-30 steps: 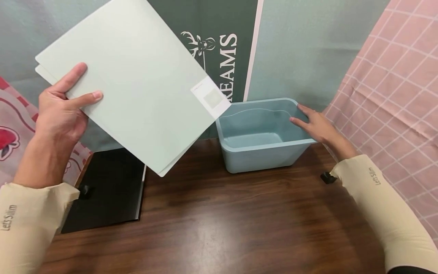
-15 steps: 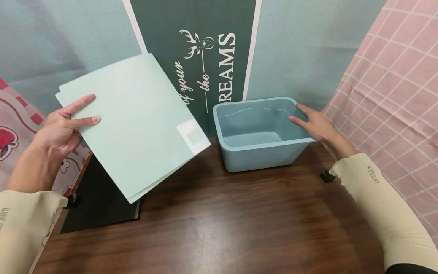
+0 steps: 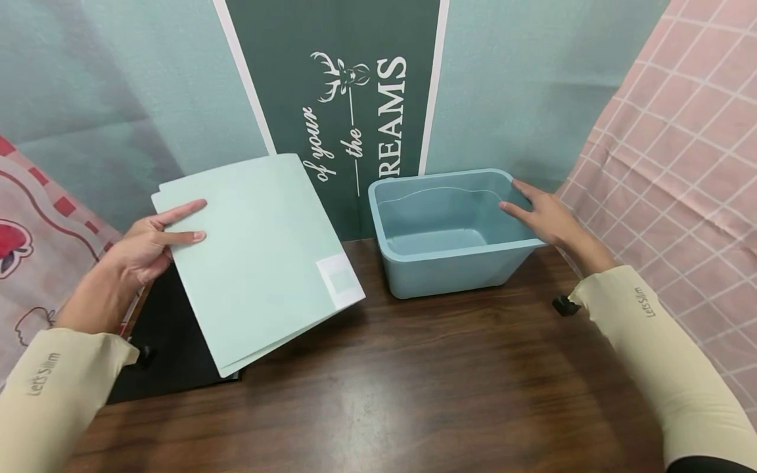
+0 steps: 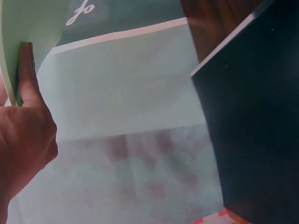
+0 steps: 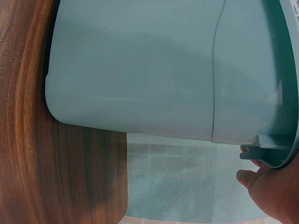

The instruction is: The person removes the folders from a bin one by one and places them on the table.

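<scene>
My left hand pinches the left edge of a pale mint file folder, with thumb and index finger lying across its front. The folder is tilted, bears a white label at its lower right corner, and its covers fan slightly apart at the bottom. In the left wrist view the folder shows nearly edge-on. My right hand grips the right rim of a light blue plastic bin, its thumb over the inside. From the right wrist view, fingers curl under the rim of the bin. The bin stands upright with nothing inside.
A flat black folder lies on the dark wooden table at the left, partly behind the mint folder. A blue-green cloth with printed lettering hangs at the back. Patterned pink cloth hangs along the right side.
My left hand has brought the mint folder down, first to the left, then a little back to the right, uncovering the printed lettering. The right hand and bin have stayed put.
</scene>
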### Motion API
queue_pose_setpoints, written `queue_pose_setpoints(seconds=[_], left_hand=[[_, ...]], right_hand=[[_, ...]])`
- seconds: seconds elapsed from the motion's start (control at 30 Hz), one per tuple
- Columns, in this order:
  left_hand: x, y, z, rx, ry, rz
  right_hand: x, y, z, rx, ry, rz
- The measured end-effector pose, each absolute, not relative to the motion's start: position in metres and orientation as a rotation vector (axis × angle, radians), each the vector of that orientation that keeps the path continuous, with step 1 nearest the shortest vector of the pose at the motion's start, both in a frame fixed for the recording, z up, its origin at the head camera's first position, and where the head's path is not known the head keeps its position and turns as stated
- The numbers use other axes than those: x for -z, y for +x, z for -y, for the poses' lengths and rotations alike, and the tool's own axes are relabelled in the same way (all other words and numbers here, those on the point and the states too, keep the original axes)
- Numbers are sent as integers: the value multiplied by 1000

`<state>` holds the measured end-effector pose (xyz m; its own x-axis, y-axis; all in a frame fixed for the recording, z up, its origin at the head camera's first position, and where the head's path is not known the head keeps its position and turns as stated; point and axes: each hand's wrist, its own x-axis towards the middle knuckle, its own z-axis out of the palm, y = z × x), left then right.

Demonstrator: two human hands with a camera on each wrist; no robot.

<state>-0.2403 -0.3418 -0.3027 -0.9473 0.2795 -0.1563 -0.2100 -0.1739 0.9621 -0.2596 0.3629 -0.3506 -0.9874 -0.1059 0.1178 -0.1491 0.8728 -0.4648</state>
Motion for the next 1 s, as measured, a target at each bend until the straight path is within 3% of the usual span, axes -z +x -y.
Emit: queue_pose_setpoints(seconds=[0.37,1.0], left_hand=[[331,-261,322,-1990,189,-1800],[378,-301,290,-1645,115,-1936]], right_hand=[[349,-260,-361,-756,191,2958],[344,-260,-355,-752,179,2945]])
